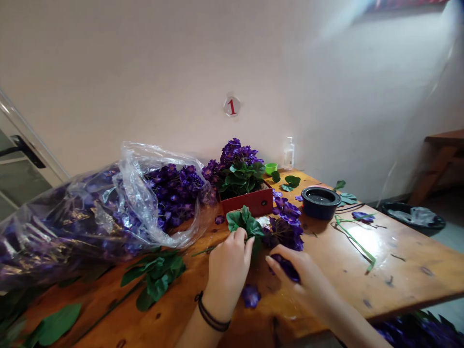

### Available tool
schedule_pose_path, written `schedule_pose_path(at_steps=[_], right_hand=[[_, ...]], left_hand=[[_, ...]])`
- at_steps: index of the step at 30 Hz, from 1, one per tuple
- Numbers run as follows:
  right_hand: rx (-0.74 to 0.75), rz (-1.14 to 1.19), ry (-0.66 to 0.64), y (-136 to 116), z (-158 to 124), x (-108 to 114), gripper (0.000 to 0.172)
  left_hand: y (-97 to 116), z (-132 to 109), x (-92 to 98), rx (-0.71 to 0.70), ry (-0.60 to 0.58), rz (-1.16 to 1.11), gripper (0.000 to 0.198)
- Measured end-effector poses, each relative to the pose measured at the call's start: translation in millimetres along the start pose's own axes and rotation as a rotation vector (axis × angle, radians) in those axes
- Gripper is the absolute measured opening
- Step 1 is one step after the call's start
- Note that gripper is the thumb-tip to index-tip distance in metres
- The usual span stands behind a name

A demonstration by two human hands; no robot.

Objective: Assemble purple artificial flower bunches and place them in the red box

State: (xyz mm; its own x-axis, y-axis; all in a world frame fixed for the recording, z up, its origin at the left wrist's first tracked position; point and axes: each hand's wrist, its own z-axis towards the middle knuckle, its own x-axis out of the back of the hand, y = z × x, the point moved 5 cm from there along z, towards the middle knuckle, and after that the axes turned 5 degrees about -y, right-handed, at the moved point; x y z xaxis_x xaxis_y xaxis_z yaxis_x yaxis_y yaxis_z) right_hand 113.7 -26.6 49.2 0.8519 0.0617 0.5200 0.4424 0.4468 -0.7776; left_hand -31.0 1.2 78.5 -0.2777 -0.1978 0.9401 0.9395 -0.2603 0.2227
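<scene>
The leaf sprig (243, 221) is in my left hand (227, 270), just in front of the red box (247, 203), with its green leaves fanning up toward the box and its thin stem running out to the left. In the head view, my left fingers (239, 241) are curled close together around the base of the leaves, and they seem to be pinching the sprig, though my hand hides the exact grip. A black cord band (210, 311) circles that wrist.

My right hand (295, 275) is just beside the left, with its fingers (279, 256) pressed together and stretched out, their tips on a dark purple blossom (286, 267). I cannot tell whether they grip it. A loose blossom (251, 296) lies on the table (398, 275) below my hands, and a purple flower bunch (286, 227) lies right of the sprig, in front of the box.

Purple flowers (235, 154) and leaves stand in the box. Left of the box is a plastic bag (145, 193) stuffed with more purple flowers, and in front of the bag lies a leafy stem (154, 275). Right of the box sits a black bowl (319, 203), and farther right, a long green stem (353, 239) lies on the table.
</scene>
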Motion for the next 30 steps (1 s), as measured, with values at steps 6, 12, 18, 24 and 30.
schedule_pose_path(at_steps=[6,12,18,24,30], right_hand=[[0.041,-0.020,-0.083,-1.3,-0.1,-24.7,0.020],[0.016,0.115,0.021,1.5,-17.3,15.0,0.023],[-0.079,0.025,0.338,22.2,-17.2,101.7,0.030],[-0.048,-0.516,0.416,54.3,55.0,188.7,0.032],[-0.279,-0.921,0.036,110.3,124.4,206.6,0.036]], left_hand=[[3.3,16.9,-13.7,-0.155,0.034,0.368,0.015],[1.6,25.7,-30.7,-0.224,-0.001,0.437,0.027],[-12.3,40.8,-43.7,-0.246,0.020,0.410,0.022],[-24.3,50.1,-47.0,-0.197,-0.001,0.384,0.017],[-26.9,47.7,-40.7,-0.195,0.000,0.365,0.020]])
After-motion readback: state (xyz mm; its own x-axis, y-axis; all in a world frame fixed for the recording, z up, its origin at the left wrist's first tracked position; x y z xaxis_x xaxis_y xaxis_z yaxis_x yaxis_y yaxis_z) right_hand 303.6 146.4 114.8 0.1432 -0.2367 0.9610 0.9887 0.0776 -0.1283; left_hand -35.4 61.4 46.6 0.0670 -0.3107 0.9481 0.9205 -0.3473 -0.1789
